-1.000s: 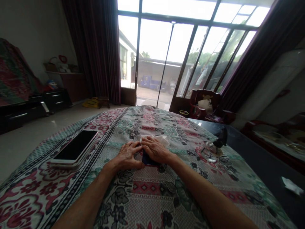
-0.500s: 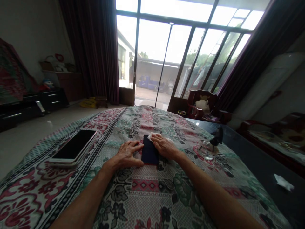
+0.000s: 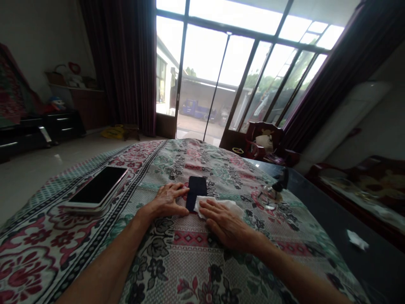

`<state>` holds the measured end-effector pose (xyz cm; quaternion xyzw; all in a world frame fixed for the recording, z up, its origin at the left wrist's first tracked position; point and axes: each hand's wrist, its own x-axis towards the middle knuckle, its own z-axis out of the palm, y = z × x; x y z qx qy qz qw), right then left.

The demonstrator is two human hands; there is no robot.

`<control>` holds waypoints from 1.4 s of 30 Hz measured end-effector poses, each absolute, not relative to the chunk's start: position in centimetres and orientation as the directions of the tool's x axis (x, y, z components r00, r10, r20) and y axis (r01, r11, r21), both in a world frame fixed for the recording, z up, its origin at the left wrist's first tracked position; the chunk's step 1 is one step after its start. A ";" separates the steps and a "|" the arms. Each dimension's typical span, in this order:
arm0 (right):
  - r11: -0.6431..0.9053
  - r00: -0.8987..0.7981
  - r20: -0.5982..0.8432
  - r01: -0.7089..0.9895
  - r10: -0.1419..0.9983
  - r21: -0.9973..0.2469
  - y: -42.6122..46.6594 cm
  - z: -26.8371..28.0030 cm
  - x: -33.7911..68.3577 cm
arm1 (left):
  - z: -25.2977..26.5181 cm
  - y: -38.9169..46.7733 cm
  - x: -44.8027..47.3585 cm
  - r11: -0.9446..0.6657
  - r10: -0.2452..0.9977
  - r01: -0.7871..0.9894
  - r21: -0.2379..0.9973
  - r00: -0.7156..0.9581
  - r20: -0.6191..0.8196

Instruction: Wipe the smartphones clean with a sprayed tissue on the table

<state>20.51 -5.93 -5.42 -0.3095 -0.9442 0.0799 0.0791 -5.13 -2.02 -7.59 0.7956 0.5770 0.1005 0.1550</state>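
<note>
A dark smartphone [image 3: 196, 188] lies flat on the floral tablecloth in front of me. My left hand [image 3: 167, 201] steadies it along its left side, the thumb at the lower corner and the fingertips at the edge. Across the phone's lower right part rests a white tissue [image 3: 234, 207], pressed down under the fingers of my right hand [image 3: 223, 220]. The tissue spreads past the phone onto the cloth, and my palm hides part of it. To the left sit stacked devices, a white-framed tablet [image 3: 98, 185] with a black screen on top.
A clear spray bottle [image 3: 268, 196] with a black head stands on the patterned tablecloth [image 3: 209, 270] at the right. Beyond it, a crumpled tissue [image 3: 357, 240] lies on a dark tabletop [image 3: 329, 211]. A wooden chair [image 3: 264, 137] stands near the glass doors.
My right hand has slid the tissue from the phone's upper right part down toward its lower right corner. My left hand stays at the phone's left edge. The view has shifted slightly.
</note>
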 end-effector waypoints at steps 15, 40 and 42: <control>0.673 -0.652 0.175 0.731 0.738 -0.115 5.7 -6.6 17.6 | -8.2 -1.7 -5.4 -0.326 0.939 0.858 0.396 0.343 0.031; 0.763 -0.739 0.194 0.637 0.645 -0.111 4.1 -6.2 15.9 | -7.9 -1.7 -5.3 -0.326 0.939 0.865 0.381 0.344 0.023; 0.732 -0.706 0.202 0.672 0.679 -0.113 4.8 -6.7 15.1 | -8.0 -1.6 -5.3 -0.329 0.938 0.866 0.376 0.346 0.024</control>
